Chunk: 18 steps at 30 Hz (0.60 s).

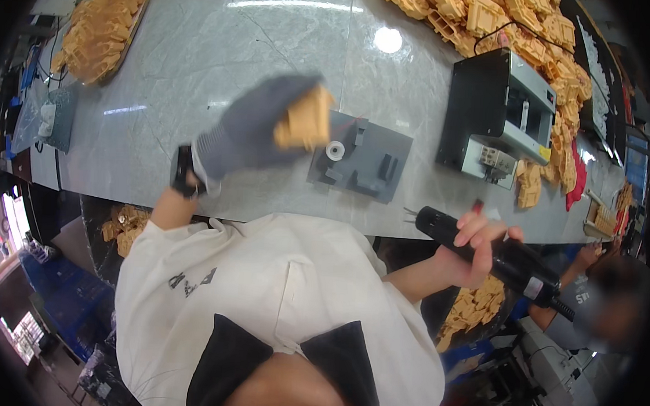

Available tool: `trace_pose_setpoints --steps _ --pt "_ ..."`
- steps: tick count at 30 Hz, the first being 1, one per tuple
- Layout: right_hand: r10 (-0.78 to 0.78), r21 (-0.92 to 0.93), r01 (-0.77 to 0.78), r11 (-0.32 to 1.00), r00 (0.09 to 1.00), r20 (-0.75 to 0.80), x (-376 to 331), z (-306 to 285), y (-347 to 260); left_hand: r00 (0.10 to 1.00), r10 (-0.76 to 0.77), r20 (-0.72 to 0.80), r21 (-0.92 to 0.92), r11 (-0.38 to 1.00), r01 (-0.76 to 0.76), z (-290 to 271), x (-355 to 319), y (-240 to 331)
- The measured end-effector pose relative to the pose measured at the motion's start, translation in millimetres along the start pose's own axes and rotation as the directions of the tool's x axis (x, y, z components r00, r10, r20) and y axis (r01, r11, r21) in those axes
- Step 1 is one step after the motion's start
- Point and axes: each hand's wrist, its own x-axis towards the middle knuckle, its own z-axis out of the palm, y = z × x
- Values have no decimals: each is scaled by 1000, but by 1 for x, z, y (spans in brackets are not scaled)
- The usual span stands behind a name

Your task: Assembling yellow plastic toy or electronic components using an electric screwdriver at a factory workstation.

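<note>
The grey bench [193, 56] fills the middle of the view. Orange parts are piled [489, 20] at its far right corner, with another heap [102, 29] toward its far left corner. A black-and-silver machine [477, 101] stands toward the right edge. Near the middle of the near edge lies a grey plate [379, 143] with raised blocks. The gloved left hand [252, 122], somewhat blurred, is at the plate's left side, its grip closed around one orange part [305, 121]; whether that part touches the plate I cannot tell. The cord-ended black tool [509, 265] slants over the near edge, right of the plate, fingers of the bare right hand [477, 244] wrapped around it, its pronged tip aimed toward the plate. A white ring [334, 150] sits at the plate's left side.

The step in hand looks like handling the part beside the plate; seating it would call for lining it up with the blocks, tool held clear.
</note>
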Motion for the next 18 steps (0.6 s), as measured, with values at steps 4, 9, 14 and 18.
trace_pose_setpoints --steps 4,9,14,18 --pt "13 -64 -15 998 999 -35 0 -10 -5 955 180 235 -32 984 -178 24 15 58" --pt "-7 -78 2 997 998 -59 2 -6 -8 942 121 313 95 983 -158 59 33 46" --pt "46 -68 -53 996 994 -101 1 -3 1 955 172 240 193 956 -221 72 32 43" --pt "49 -93 -58 994 994 -94 2 -6 -1 957 231 174 200 944 -264 79 17 37"
